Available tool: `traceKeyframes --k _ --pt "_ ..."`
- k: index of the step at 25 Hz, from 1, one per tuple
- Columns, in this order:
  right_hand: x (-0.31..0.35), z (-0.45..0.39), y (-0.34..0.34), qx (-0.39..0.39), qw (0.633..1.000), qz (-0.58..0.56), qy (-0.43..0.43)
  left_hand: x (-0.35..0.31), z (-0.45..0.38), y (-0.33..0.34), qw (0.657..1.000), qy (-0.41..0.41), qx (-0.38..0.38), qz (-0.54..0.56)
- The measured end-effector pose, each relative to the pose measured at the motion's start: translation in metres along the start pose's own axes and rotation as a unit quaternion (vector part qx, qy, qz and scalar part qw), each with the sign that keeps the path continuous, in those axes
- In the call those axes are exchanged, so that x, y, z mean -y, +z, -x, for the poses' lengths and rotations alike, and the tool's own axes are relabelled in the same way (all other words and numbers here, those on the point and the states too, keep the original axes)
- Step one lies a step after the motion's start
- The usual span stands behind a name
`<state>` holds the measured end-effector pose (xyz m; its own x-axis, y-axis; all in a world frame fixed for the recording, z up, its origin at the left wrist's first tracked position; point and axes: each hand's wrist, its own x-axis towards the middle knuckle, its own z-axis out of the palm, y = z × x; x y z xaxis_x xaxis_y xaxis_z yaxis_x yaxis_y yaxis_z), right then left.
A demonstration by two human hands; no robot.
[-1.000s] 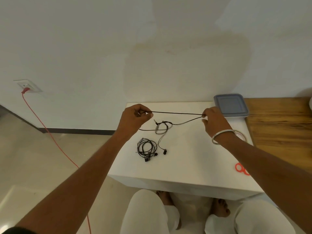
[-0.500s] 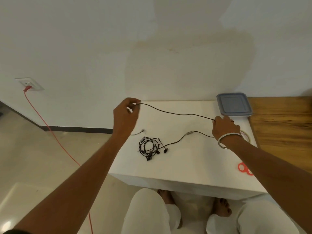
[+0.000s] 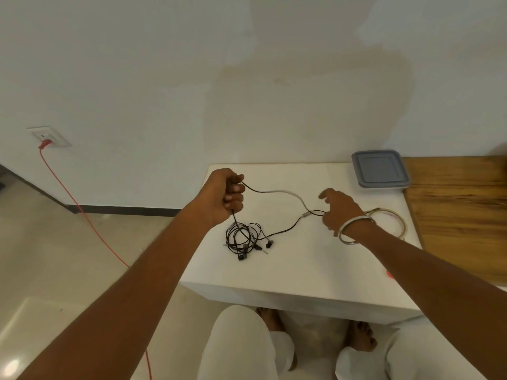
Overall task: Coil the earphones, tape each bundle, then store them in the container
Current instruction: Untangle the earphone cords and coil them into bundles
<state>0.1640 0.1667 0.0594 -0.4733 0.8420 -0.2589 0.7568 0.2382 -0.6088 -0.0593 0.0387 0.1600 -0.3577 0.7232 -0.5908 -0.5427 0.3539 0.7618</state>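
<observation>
A black earphone cable (image 3: 277, 191) with a pale inline piece sags between my two hands above the white table (image 3: 301, 270). My left hand (image 3: 223, 197) grips one end in a fist, and a strand hangs from it into a tangled pile of black earphones (image 3: 242, 238) on the table. My right hand (image 3: 341, 211) has its thumb lifted, and the cable's loop runs into its curled fingers. From there a strand trails left to an earbud (image 3: 269, 244) beside the pile. The grey-lidded container (image 3: 380, 168) stands shut at the back right corner.
A clear tape roll (image 3: 395, 219) lies behind my right wrist. A bit of the red scissors (image 3: 389, 273) shows by my right forearm. A wooden surface (image 3: 461, 215) adjoins the table on the right. A red cord (image 3: 82, 215) runs from a wall socket across the floor at left.
My left hand came down and right over the tangled pile, closing into a fist. My right hand moved left and lifted its thumb. The cable between them went slack.
</observation>
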Motion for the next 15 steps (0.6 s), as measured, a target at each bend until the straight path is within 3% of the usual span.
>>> traceKeyframes --k 2,5,6,8,11,15 --pt "0.016 0.005 0.002 -0.014 0.995 -0.098 -0.014 0.001 0.002 0.008 0.998 -0.013 0.026 0.050" --pt "0.038 0.015 0.009 -0.089 0.974 -0.142 -0.154 0.006 0.002 0.022 0.996 -0.015 0.036 0.086" --pt "0.045 0.019 0.011 -0.065 0.964 -0.192 -0.173 0.009 0.002 0.027 0.995 -0.014 0.035 0.091" --pt "0.060 0.028 0.016 0.062 0.937 -0.308 -0.154 0.016 0.000 0.034 0.994 -0.013 0.028 0.102" --pt "0.070 0.037 0.024 0.225 0.892 -0.375 -0.116 0.023 -0.004 0.041 0.993 -0.004 0.006 0.121" --pt "0.062 0.045 0.032 0.302 0.859 -0.397 -0.118 0.027 -0.011 0.036 0.988 0.014 -0.016 0.155"
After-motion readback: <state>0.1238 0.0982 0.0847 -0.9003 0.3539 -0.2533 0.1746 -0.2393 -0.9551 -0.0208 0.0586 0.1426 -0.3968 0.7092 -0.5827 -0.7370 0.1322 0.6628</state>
